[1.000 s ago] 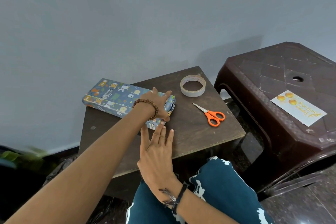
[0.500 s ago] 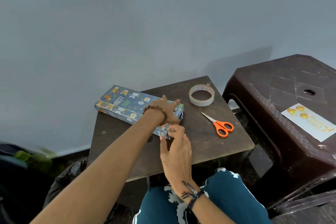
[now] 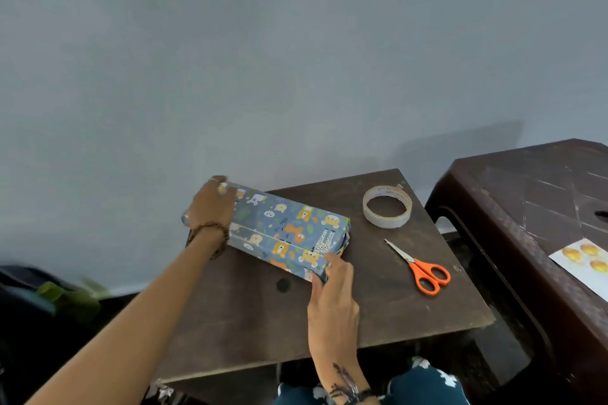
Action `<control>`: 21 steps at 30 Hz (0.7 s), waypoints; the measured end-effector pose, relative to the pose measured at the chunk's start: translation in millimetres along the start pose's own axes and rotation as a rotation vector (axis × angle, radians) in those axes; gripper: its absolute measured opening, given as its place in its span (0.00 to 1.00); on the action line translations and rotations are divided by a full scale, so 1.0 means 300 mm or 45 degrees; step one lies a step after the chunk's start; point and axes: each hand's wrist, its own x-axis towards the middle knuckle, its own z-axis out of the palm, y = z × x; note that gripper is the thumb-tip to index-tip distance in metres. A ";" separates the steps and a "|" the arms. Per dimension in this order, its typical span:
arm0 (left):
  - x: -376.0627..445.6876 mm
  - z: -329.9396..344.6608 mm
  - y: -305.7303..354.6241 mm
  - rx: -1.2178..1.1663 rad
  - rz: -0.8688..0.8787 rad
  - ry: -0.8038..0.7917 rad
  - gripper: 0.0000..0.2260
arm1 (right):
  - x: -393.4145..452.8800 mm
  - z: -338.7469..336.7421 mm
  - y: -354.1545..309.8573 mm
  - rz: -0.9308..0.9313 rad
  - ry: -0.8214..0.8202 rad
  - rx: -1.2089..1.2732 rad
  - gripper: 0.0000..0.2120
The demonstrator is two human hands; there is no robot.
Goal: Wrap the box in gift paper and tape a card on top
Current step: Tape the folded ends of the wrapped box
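A long box (image 3: 286, 227) wrapped in blue gift paper with animal prints lies on a small dark wooden table (image 3: 378, 312). My left hand (image 3: 212, 205) grips its far left end, which overhangs the table edge. My right hand (image 3: 332, 286) holds the near right corner, thumb and fingers on the folded paper end. A white card (image 3: 584, 265) with yellow pictures lies on the brown plastic stool at the right. A roll of clear tape (image 3: 387, 206) sits right of the box.
Orange-handled scissors (image 3: 422, 268) lie on the table, shut, in front of the tape roll. A brown plastic stool (image 3: 513, 194) stands close to the table's right side. A grey wall rises directly behind. My patterned trouser knee (image 3: 424, 385) is below the table's front edge.
My left hand slid from the box's right end to its far left end. My right hand came up and took the near right corner. The box now shows its seam side.
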 end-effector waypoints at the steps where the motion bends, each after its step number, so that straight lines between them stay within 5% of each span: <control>1: 0.044 -0.007 -0.044 0.064 -0.070 0.015 0.21 | 0.002 0.001 0.002 0.003 0.010 0.000 0.23; 4: 0.155 -0.010 -0.159 0.166 -0.314 -0.161 0.35 | 0.011 0.004 0.004 0.006 0.043 0.029 0.26; 10: 0.252 -0.017 -0.253 0.188 -0.427 -0.454 0.36 | 0.031 0.011 0.022 0.202 0.058 0.297 0.24; 17: 0.262 0.014 -0.520 -0.251 -0.511 -0.354 0.52 | 0.076 -0.052 0.039 0.579 -0.010 0.797 0.21; 21: 0.070 -0.076 -0.378 -0.651 -0.298 -0.141 0.48 | 0.111 -0.120 0.028 0.560 0.006 0.896 0.24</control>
